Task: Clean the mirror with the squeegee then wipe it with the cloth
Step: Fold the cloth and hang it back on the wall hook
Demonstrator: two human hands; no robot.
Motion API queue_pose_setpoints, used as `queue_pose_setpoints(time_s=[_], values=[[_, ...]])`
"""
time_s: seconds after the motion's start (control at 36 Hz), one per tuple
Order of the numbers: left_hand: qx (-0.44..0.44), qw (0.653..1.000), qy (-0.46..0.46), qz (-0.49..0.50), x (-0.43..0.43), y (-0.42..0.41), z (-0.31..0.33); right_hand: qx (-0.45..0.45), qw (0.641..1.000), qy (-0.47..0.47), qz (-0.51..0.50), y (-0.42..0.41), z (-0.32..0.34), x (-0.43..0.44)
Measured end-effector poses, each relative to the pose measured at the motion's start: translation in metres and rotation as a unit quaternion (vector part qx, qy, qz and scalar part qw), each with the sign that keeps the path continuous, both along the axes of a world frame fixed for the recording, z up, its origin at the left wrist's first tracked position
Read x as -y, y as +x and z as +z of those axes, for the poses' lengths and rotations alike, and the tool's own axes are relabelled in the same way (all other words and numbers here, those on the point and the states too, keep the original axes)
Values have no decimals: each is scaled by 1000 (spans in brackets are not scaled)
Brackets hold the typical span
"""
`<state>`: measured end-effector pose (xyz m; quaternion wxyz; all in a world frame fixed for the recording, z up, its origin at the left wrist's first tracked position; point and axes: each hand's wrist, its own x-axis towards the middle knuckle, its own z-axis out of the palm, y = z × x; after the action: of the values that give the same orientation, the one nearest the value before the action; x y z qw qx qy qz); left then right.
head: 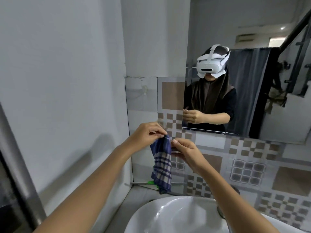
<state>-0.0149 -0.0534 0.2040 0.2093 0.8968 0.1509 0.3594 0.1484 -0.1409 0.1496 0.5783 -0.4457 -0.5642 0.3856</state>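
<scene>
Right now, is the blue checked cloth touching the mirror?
No, the blue checked cloth hangs from both hands below the mirror, over the white sink.

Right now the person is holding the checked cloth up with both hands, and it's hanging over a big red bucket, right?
Not quite. Both the left hand and the right hand do pinch the checked cloth, but the head view shows it hanging over a white sink, not a red bucket.

1. Both hands are raised above the white sink (176,214), below the mirror (252,73).
2. The left hand (146,133) pinches the top edge of a blue checked cloth (162,167).
3. The right hand (186,152) grips the cloth just beside it.
4. The cloth hangs down against the tiled wall (252,165).
</scene>
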Motion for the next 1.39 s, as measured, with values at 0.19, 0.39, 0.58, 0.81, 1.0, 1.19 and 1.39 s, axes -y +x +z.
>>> queue_pose_setpoints(time_s=[0.19,0.39,0.58,0.81,1.0,1.19,1.39], values=[[-35,999,-29,17,19,-10,-5,58,997,34,-23,-9,-8,5],[-24,997,-60,48,32,-20,-21,114,993,24,23,-14,-18,7],[19,991,-76,112,33,-24,-42,116,992,30,-30,-13,-27,1],[17,986,-100,132,-3,-9,-57,292,926,108,-212,-6,4,-26],[69,989,-108,71,-45,6,-40,359,873,154,-292,-3,51,-67],[179,975,-4,129,-112,5,37,429,805,224,-345,-6,117,-114],[275,937,85,198,-165,13,110,450,730,301,-417,-25,177,-171]])
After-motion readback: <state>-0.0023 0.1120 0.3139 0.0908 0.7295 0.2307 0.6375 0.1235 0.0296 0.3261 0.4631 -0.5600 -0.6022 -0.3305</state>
